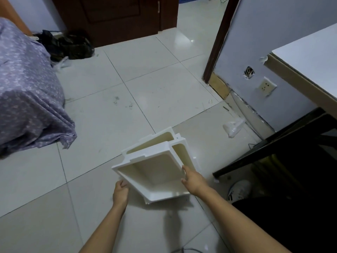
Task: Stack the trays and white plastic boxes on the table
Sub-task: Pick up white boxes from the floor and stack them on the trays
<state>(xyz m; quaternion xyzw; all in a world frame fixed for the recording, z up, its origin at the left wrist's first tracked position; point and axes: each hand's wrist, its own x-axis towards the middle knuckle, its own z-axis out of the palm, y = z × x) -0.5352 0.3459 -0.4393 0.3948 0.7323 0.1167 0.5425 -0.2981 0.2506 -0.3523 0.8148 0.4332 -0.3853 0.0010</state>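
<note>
Right now both hands hold a stack of white plastic boxes (156,170) low over the shiny grey tiled floor (113,99). One open, square-sided box sits tilted inside another, and the bottom one sticks out on the far side. The left hand (120,193) has its fingers (122,183) curled round the near left edge. The right hand (193,179) presses on the right side, its fingers (185,170) bent over the rim. Both hands are closed on the stack, which sits between them.

The white-topped desk (310,68) is up and to the right of the right fingers, well apart from the boxes. The boxes are not lined up neatly, so I think the bottom one could slip out if the stack tips. The stack could also bump the desk edge on the way up.
</note>
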